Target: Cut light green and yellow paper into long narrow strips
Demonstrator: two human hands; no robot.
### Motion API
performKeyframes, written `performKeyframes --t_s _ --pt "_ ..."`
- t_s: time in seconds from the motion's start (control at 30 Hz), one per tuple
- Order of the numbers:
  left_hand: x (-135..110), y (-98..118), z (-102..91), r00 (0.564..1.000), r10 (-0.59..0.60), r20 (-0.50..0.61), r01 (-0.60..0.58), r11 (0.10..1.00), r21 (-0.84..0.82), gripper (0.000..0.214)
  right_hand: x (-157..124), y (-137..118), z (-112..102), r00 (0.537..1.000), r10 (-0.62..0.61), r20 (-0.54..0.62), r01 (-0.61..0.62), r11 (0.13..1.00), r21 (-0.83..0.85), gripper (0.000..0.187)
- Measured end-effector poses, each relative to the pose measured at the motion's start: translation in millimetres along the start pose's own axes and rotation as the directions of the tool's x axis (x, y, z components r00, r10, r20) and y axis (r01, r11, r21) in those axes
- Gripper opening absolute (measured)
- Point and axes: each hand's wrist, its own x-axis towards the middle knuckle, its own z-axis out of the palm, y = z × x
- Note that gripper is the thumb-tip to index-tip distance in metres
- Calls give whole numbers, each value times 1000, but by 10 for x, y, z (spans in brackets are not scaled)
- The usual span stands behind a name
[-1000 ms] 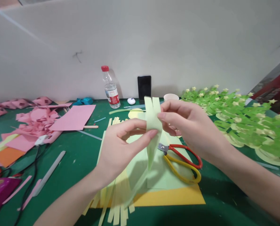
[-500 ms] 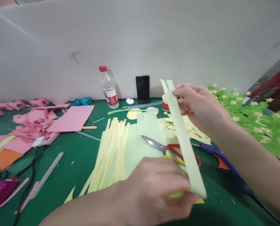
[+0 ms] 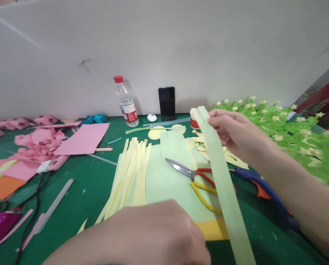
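Observation:
My right hand [image 3: 227, 127] pinches a pale green paper strip [image 3: 222, 173] near its top end. The strip hangs slanting down past the bottom edge of the view, with two layers showing at the top. My left hand [image 3: 178, 235] is low in the middle, back of the hand up and blurred, its fingers hidden from me. Scissors [image 3: 192, 172] with red and yellow handles lie on pale green paper sheets [image 3: 164, 184], partly behind the strip. Left of them is a bundle of narrow pale yellow strips [image 3: 131, 173].
A blue glue gun [image 3: 263, 187] lies at right below green paper stars and leaves [image 3: 297, 140]. Against the wall stand a water bottle [image 3: 128, 106] and a phone [image 3: 167, 103]. Pink paper pieces [image 3: 39, 141], a glue stick [image 3: 53, 207] and a black cable [image 3: 37, 206] occupy the left.
My left hand has moved left and down, away from the strip's lower end. My right hand has lowered slightly and shifted right, bringing the strip down with it. More of the yellow scissor handle shows.

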Motion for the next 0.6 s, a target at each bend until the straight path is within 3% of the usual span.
performKeyframes --t_s 0.07,0.13,0.2,0.47,0.6 --pt "9 58 -197 981 -135 -137 127 990 -66 38 -101 19 46 997 28 71 -27 1000 -14 18" --pt "21 65 -316 908 -220 -357 171 972 -163 36 -201 42 93 989 37 146 -32 999 -37 14" --pt "34 38 -353 840 -243 -485 151 963 -222 35 -287 68 133 974 32 224 -18 998 -65 14" --pt "92 -24 -276 793 -162 -588 42 976 -212 33 -481 184 160 915 87 394 -87 996 -19 25" --pt "121 -67 -237 825 -153 -544 -27 951 -309 35 -505 231 155 903 103 417 -109 994 -10 30"
